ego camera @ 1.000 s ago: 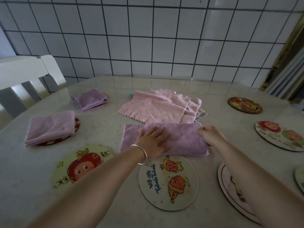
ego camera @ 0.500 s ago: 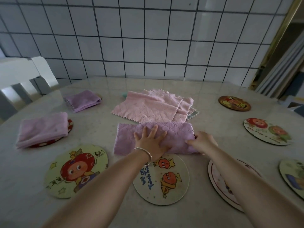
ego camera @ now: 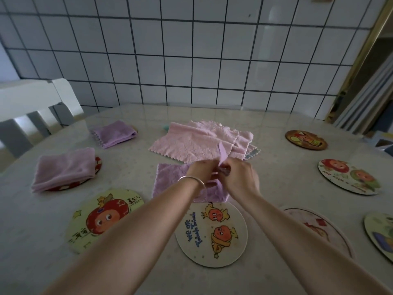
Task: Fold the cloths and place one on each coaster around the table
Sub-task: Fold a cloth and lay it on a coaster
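Observation:
A lilac cloth [ego camera: 170,179] lies in the middle of the table, its right end lifted and doubled over to the left. My right hand [ego camera: 238,177] pinches that raised end. My left hand [ego camera: 202,170], with a silver bangle on the wrist, meets it there and also grips the cloth. Behind lies a stack of unfolded pink cloths [ego camera: 197,143]. One folded lilac cloth [ego camera: 66,167] rests on a red coaster [ego camera: 98,165] at the left. Another folded lilac cloth [ego camera: 114,134] sits farther back. Bare round coasters lie in front: an apple one [ego camera: 102,218] and a white one [ego camera: 212,235].
More bare coasters ring the right side: a brown one [ego camera: 305,139], a white fruit one [ego camera: 348,176], a pale one [ego camera: 319,228] and one [ego camera: 380,233] at the right edge. A white chair [ego camera: 32,107] stands at the back left. A tiled wall [ego camera: 191,60] closes the far side.
My right hand has lifted the lilac cloth's right end and carried it leftward over the cloth. My left hand has risen from pressing the cloth flat to meet that end.

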